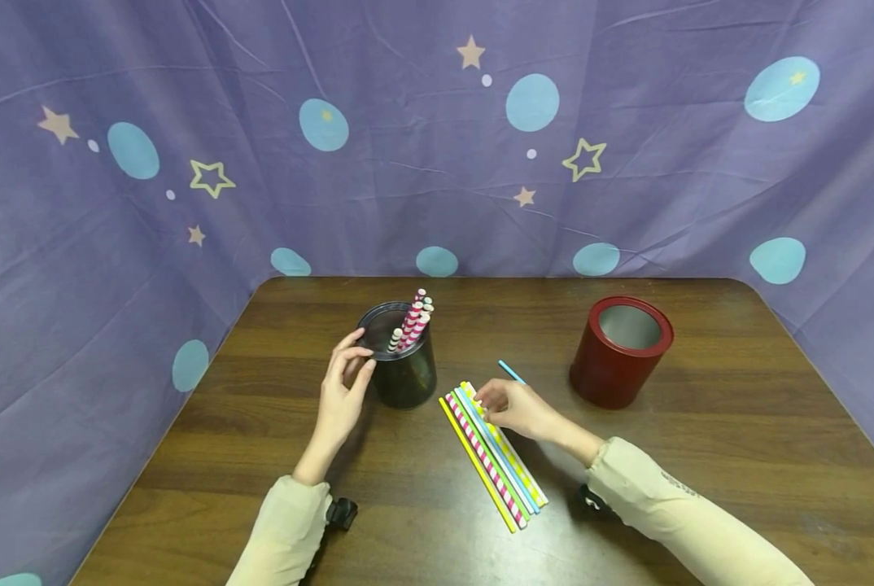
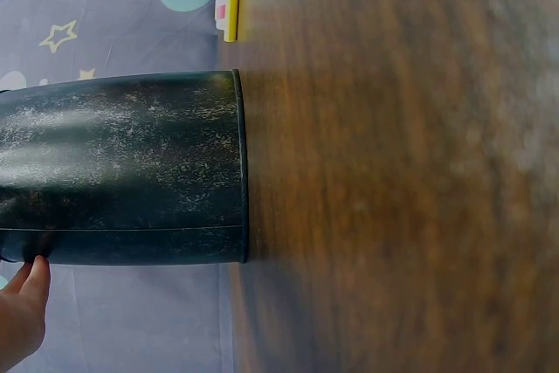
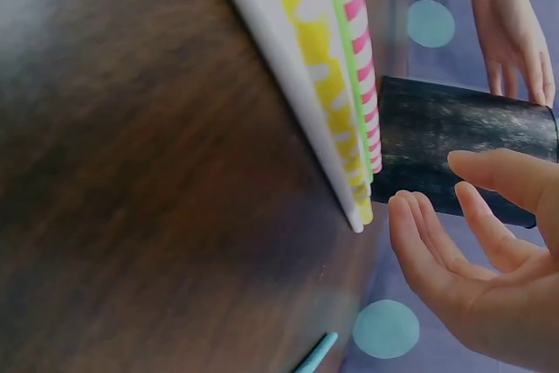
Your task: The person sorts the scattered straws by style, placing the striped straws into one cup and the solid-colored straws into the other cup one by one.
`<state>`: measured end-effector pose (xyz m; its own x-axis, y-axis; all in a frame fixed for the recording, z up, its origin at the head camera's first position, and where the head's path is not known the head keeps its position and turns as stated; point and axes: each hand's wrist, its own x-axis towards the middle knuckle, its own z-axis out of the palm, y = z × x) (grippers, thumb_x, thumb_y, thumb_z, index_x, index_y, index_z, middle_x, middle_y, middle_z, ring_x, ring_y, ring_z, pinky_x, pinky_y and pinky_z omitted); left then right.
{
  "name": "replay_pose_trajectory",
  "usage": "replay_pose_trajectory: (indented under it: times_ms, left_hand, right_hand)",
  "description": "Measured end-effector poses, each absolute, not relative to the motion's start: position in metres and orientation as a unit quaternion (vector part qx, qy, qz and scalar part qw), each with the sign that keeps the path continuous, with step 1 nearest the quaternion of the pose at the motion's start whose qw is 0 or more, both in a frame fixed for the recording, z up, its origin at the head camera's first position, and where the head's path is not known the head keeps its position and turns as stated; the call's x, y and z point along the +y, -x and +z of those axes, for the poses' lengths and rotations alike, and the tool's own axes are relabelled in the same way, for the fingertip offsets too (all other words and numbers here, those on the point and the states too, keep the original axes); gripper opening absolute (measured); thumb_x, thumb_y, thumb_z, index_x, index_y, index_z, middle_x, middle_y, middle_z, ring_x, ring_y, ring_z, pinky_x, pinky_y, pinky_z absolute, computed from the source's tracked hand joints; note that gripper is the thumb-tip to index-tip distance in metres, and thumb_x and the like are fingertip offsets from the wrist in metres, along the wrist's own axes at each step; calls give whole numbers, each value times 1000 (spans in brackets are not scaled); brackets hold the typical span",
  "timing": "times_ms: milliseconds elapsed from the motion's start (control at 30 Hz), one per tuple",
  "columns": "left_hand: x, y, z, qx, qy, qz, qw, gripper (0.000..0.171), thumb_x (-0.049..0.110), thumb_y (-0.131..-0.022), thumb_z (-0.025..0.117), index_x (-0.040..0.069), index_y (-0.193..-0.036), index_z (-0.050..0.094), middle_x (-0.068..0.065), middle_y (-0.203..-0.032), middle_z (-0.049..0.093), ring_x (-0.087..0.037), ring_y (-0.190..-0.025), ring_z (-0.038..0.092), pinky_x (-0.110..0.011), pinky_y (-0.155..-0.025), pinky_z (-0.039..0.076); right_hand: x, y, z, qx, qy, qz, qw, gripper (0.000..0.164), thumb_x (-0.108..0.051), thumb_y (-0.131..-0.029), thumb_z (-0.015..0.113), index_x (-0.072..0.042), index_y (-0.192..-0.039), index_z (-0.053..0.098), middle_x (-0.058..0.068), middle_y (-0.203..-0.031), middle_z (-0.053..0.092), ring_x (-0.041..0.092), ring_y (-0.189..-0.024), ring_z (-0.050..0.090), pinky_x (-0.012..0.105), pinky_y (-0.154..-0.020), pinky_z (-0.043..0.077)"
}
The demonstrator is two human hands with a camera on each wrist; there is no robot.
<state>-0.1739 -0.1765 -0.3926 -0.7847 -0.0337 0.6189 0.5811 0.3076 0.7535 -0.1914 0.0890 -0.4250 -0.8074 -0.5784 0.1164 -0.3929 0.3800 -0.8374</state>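
My left hand [image 1: 343,392] touches the near-left side of a dark metal can [image 1: 405,381] at its rim, its fingers loosely bent. Several striped paper straws [image 1: 417,323], mostly pink and white, stand leaning inside that can. My right hand [image 1: 523,409] hovers above the far end of a row of loose straws, thumb and fingers apart with nothing between them. In that row lie a yellow straw [image 1: 477,465], a pink-striped straw [image 1: 490,468], and green, blue, white and yellow-patterned ones. Past the hand, a single blue straw [image 1: 511,372] shows only one end in the head view.
A red can [image 1: 618,358] with an uncovered top stands on the right of the wooden table [image 1: 737,423]. Behind the table's far edge hangs a purple curtain [image 1: 437,163] with stars and blue ovals.
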Motion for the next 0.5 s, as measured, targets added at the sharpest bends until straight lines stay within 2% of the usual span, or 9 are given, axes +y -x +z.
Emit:
replay_pose_trajectory:
  times_ms: [500]
  left_hand:
    - [-177, 175, -393, -758, 179, -564, 275, 13, -12, -82, 51, -13, -95, 49, -30, -124, 41, -39, -117, 38, -19, -95, 36]
  right_hand:
    - [89, 193, -439, 835, 293, -457, 97, 25, 7, -70, 62, 6, -94, 57, 16, -81, 60, 13, -64, 56, 19, -57, 46]
